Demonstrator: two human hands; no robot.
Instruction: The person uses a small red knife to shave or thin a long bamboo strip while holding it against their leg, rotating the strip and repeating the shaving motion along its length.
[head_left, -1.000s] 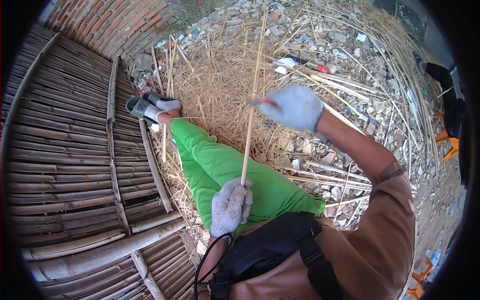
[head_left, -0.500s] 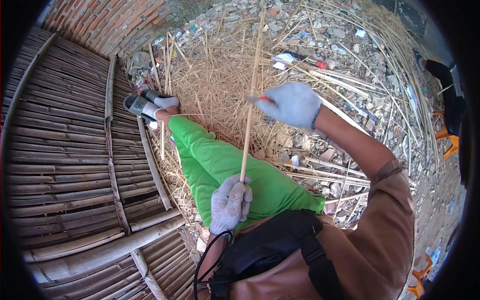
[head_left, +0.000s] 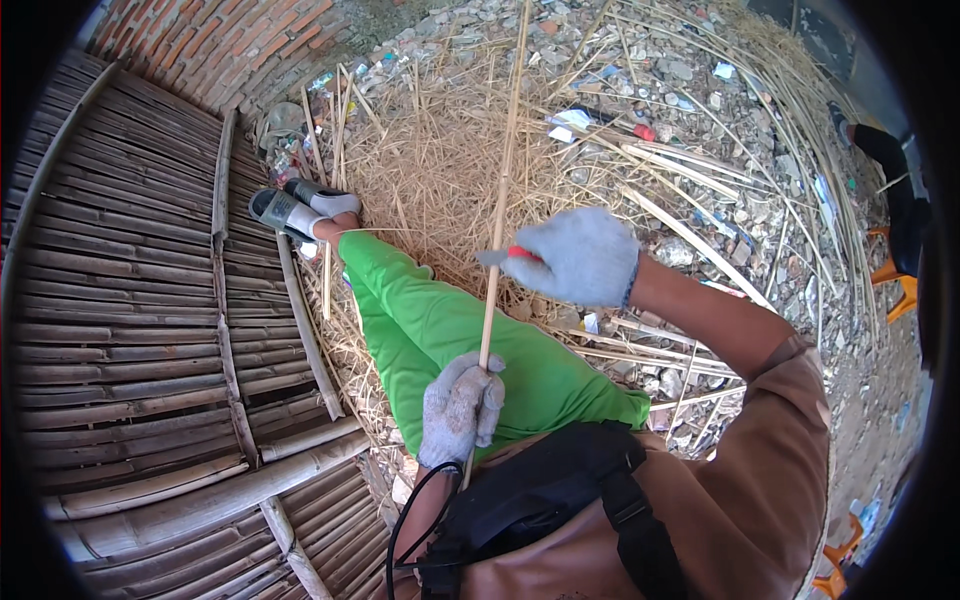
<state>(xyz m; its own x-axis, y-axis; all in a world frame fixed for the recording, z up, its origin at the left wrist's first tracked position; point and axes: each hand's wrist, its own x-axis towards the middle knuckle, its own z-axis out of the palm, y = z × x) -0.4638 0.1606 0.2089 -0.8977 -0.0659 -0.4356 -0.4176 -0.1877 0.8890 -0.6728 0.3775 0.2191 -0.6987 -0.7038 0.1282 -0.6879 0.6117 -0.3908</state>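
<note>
A long, pale bamboo strip (head_left: 508,130) runs from near my waist up past the top of the view. My left hand (head_left: 460,405), in a grey knit glove, is closed around its lower part, over the green trousers (head_left: 545,365). In my right hand (head_left: 583,257), also gloved, is a knife (head_left: 493,257) with a red handle and a short blade. The blade lies across the strip, well above my left hand, and appears to touch it. My right fingers are wrapped round the handle.
Straw-like shavings (head_left: 430,160) cover the ground ahead. Split bamboo strips (head_left: 690,235) lie on rubble at the right. A bamboo slat platform (head_left: 120,330) fills the left side, with a brick wall (head_left: 215,45) behind. Another person's leg (head_left: 882,160) and an orange chair (head_left: 895,285) show far right.
My right hand and the knife have moved down along the strip, nearer my left hand. The strip's lower end now shows below my left hand, which stays in about the same place.
</note>
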